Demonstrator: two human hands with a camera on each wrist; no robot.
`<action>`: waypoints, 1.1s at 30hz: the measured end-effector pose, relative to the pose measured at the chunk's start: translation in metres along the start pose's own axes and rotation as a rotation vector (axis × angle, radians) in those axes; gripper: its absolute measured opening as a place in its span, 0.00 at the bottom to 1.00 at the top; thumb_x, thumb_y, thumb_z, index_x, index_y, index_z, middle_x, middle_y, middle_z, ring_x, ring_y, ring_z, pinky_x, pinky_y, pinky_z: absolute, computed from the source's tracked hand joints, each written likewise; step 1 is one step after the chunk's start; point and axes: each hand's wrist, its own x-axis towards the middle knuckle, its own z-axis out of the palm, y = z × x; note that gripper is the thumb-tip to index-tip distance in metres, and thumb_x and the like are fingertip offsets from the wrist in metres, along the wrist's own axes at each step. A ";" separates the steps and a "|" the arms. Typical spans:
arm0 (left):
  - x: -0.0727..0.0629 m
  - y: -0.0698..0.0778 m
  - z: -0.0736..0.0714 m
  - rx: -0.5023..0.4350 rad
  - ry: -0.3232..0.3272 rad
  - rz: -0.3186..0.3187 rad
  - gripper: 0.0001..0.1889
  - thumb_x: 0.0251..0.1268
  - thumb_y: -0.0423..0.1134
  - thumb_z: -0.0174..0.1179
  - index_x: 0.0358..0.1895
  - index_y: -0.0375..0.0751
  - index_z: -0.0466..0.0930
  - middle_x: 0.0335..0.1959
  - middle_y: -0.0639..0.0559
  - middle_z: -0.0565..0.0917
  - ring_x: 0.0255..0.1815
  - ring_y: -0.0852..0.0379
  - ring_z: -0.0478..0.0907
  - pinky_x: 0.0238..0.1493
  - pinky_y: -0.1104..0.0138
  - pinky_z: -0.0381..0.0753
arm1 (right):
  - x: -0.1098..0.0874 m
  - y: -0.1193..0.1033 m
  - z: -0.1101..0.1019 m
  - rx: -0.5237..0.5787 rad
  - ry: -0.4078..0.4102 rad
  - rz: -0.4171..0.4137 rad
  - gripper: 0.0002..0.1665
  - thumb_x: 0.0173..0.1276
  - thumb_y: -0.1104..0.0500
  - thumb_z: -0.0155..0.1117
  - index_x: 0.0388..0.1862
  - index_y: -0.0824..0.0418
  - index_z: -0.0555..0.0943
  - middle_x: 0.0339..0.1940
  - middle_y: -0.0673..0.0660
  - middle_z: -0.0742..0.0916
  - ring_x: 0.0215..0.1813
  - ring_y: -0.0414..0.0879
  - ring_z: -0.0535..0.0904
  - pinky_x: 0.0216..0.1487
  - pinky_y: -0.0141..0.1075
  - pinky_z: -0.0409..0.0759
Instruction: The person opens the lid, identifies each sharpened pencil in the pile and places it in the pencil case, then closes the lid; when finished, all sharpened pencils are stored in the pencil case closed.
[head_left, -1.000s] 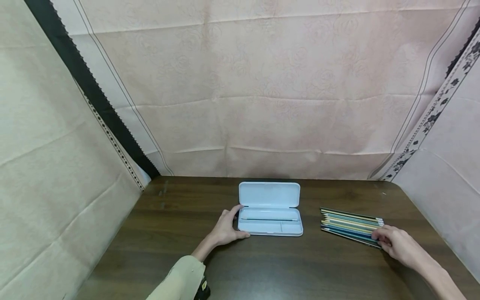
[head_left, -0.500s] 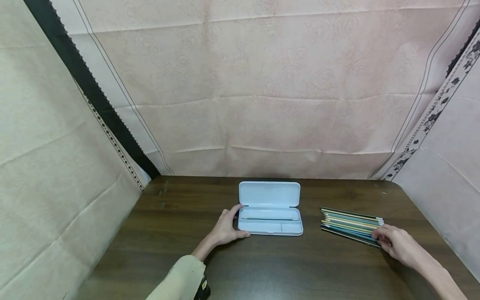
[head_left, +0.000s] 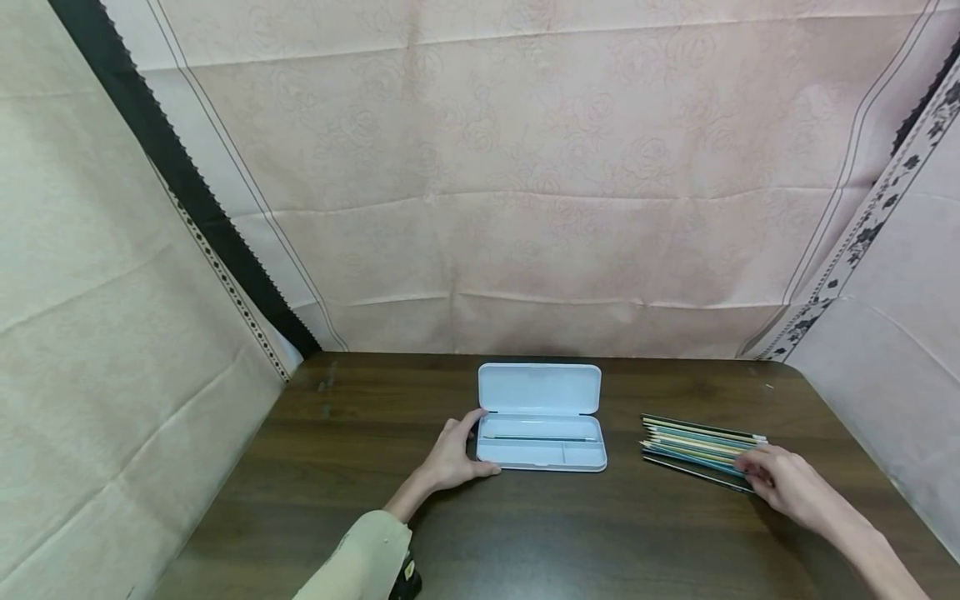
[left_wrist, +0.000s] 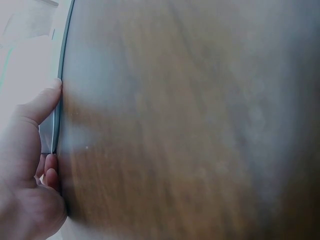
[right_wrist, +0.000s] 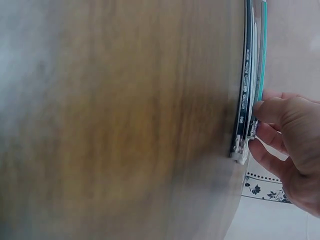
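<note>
A pale blue pencil case (head_left: 517,454) lies with its lid (head_left: 538,387) raised at the back in the head view. One pencil (head_left: 536,438) rests lengthwise inside it. My left hand (head_left: 450,458) holds the case's left end, thumb at the front corner and index finger near the hinge. To the right lies a row of pencils (head_left: 693,440), teal, yellowish and dark. My right hand (head_left: 787,487) is at their right ends. The right wrist view shows thumb and fingers pinching a teal pencil (right_wrist: 263,55), beside a black pencil (right_wrist: 245,90) with printed lettering.
Both things lie on a dark brown wooden table (head_left: 585,533). Pale patterned cloth (head_left: 525,183) hangs behind the table, with more cloth at the left and right sides. Bare tabletop separates the case from the pencils.
My right hand has shifted slightly left and toward the back along the pencils, leaving the front dark pencil's end more exposed. The left hand and case have stayed put.
</note>
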 end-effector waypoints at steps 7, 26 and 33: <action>0.000 0.000 0.000 0.002 -0.005 -0.011 0.48 0.51 0.50 0.78 0.74 0.44 0.62 0.55 0.42 0.72 0.54 0.49 0.69 0.50 0.55 0.74 | 0.010 -0.006 0.006 0.028 -0.001 -0.016 0.27 0.35 0.81 0.73 0.32 0.56 0.82 0.30 0.43 0.79 0.30 0.32 0.71 0.30 0.23 0.66; 0.001 -0.002 0.001 0.010 -0.001 -0.014 0.49 0.50 0.51 0.78 0.75 0.44 0.62 0.54 0.43 0.72 0.53 0.50 0.69 0.50 0.56 0.73 | 0.064 -0.034 0.031 0.093 -0.091 -0.040 0.22 0.45 0.80 0.72 0.36 0.59 0.84 0.32 0.46 0.81 0.33 0.35 0.76 0.29 0.35 0.77; 0.001 -0.002 0.001 0.013 0.001 -0.008 0.49 0.50 0.51 0.78 0.75 0.45 0.62 0.54 0.43 0.72 0.53 0.50 0.69 0.51 0.56 0.73 | 0.083 -0.046 0.040 0.116 -0.154 -0.020 0.20 0.49 0.79 0.71 0.37 0.59 0.84 0.34 0.48 0.81 0.33 0.37 0.76 0.31 0.36 0.79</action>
